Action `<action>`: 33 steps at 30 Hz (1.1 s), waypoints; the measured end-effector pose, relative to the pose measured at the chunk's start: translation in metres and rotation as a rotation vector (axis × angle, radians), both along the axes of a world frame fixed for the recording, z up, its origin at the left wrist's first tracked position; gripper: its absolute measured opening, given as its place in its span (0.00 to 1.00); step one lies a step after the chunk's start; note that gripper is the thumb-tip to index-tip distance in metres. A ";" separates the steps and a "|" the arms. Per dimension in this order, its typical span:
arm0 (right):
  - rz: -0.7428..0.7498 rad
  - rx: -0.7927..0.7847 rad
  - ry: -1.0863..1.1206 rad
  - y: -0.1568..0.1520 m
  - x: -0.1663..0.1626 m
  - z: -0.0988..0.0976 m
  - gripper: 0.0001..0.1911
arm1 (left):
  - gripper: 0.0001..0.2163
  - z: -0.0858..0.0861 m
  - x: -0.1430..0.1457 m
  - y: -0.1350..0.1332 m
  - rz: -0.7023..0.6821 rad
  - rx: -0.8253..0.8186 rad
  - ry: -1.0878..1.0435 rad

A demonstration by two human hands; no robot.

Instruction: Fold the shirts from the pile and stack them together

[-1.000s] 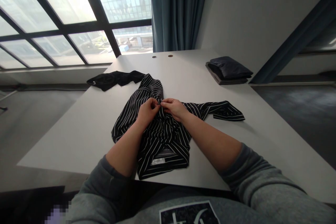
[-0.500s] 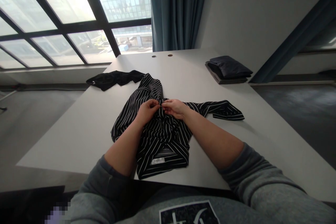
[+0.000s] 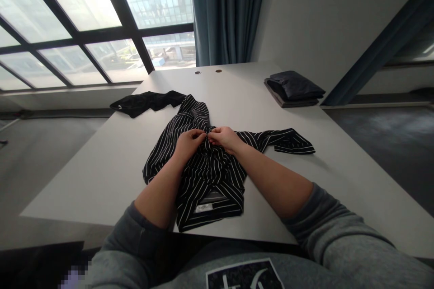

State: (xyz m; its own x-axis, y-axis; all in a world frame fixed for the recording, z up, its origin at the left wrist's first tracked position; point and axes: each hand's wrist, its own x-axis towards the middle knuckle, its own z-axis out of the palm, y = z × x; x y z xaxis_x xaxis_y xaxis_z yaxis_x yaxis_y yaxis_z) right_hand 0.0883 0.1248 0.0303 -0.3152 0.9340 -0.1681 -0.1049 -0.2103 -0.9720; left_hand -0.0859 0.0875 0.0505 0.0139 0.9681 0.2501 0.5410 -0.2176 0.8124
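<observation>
A black shirt with thin white stripes lies rumpled on the white table, its collar and label towards me. My left hand pinches the shirt's front fabric near the middle. Just to its right, my right hand pinches the same spot, fingertips almost touching those of the left. Whatever small part sits between the fingertips is too small to make out. One striped sleeve stretches out to the right, with its cuff lying on the table.
A dark, unstriped garment lies at the table's left edge, touching the shirt's far end. Folded dark clothes are stacked at the back right. Behind the table hang a blue curtain and a wide window.
Both hands stay pinched at the same place on the shirt, with hardly any finger movement. The whole view has shifted very slightly.
</observation>
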 end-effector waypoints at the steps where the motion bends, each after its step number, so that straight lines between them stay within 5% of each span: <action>1: -0.002 0.036 -0.008 0.000 0.000 0.000 0.05 | 0.07 0.001 0.000 0.000 0.006 -0.005 -0.008; 14: -0.034 0.315 -0.128 0.001 0.001 -0.006 0.09 | 0.13 -0.013 -0.002 0.007 -0.141 -0.239 -0.395; 22: 0.004 0.355 -0.058 -0.001 0.004 0.001 0.13 | 0.14 -0.011 0.003 0.006 -0.190 -0.263 -0.590; 33: 0.001 0.320 0.055 -0.005 0.004 0.006 0.17 | 0.15 -0.008 0.002 0.003 -0.167 -0.179 -0.474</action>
State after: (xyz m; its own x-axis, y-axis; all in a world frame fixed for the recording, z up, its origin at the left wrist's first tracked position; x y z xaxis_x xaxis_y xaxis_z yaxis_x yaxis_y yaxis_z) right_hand 0.0920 0.1197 0.0366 -0.3162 0.9366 0.1511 -0.1589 0.1048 -0.9817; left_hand -0.0836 0.0906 0.0423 0.0968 0.9906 0.0970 0.0755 -0.1045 0.9917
